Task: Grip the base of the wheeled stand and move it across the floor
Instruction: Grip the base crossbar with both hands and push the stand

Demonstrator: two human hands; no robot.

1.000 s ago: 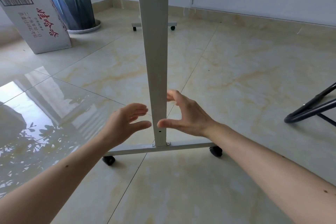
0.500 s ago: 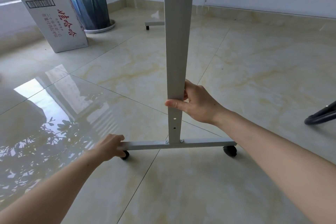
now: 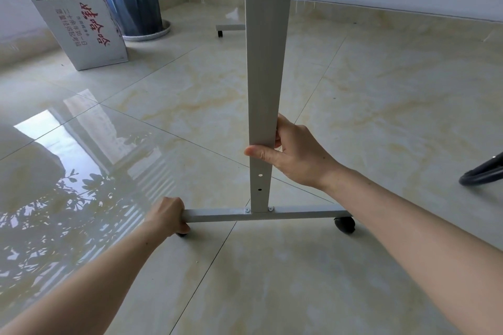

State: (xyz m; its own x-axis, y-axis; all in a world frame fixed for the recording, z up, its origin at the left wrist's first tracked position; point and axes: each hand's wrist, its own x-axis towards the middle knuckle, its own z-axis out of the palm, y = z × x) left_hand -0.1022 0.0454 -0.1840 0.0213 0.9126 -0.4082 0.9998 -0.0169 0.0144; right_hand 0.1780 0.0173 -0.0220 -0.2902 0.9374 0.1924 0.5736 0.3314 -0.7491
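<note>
A grey metal wheeled stand rises in front of me: a tall upright post (image 3: 268,62) bolted to a low horizontal base bar (image 3: 299,214) on black casters (image 3: 345,224). My left hand (image 3: 168,216) is closed around the left end of the base bar, hiding most of the caster under it. My right hand (image 3: 295,152) wraps the post a little above the base, thumb across the front face. The stand's far base bar (image 3: 230,28) with one small wheel shows behind the post.
A white cardboard box (image 3: 79,22) with red lettering leans at the back left, next to a large blue glazed plant pot (image 3: 133,0). A black curved tube frame (image 3: 481,174) lies at the right edge. Glossy marble tiles cover the floor; a wall and skirting run along the back.
Both hands were open beside the post a second ago. The left dropped to the base bar's end and closed; the right closed on the post. The grips have held for the last half second.
</note>
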